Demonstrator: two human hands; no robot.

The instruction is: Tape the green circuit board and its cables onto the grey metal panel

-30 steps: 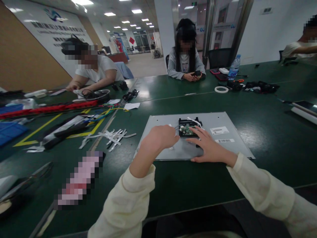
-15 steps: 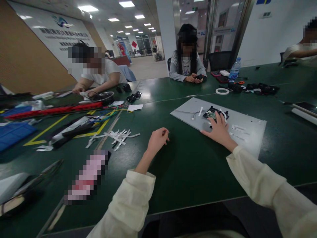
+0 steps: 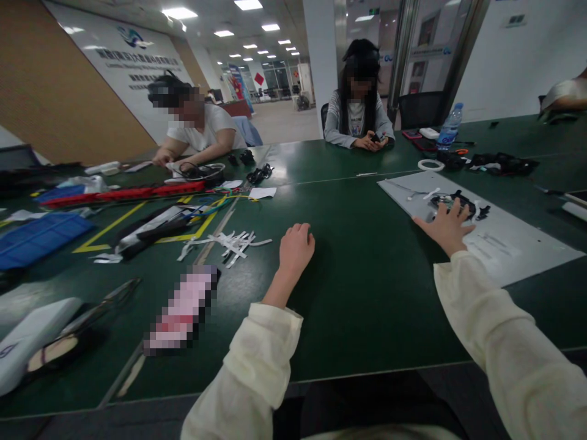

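Observation:
My right hand (image 3: 446,229) is open, its fingers spread over the near left part of a flat grey panel (image 3: 527,235). Its fingertips lie at a small circuit board with black parts (image 3: 463,205), partly covering it; whether they press on the board or only on the panel, I cannot tell. A thin cable with a white plug (image 3: 410,197) runs along the panel's left side. My left hand (image 3: 296,249) is over the green table (image 3: 358,287), left of the panel, fingers curled inward and nothing visible in them.
A heap of white strips (image 3: 235,245) and a blurred pink phone-like object (image 3: 186,308) lie to my left. Further left are a blue tray (image 3: 46,235) and a white device (image 3: 36,339). A tape roll (image 3: 431,165) and bottle (image 3: 450,127) stand beyond the panel. Two people sit opposite.
The panel has slid right and turned, with my right hand moving along on it. My left hand's fingers have tipped downward. My view has shifted slightly.

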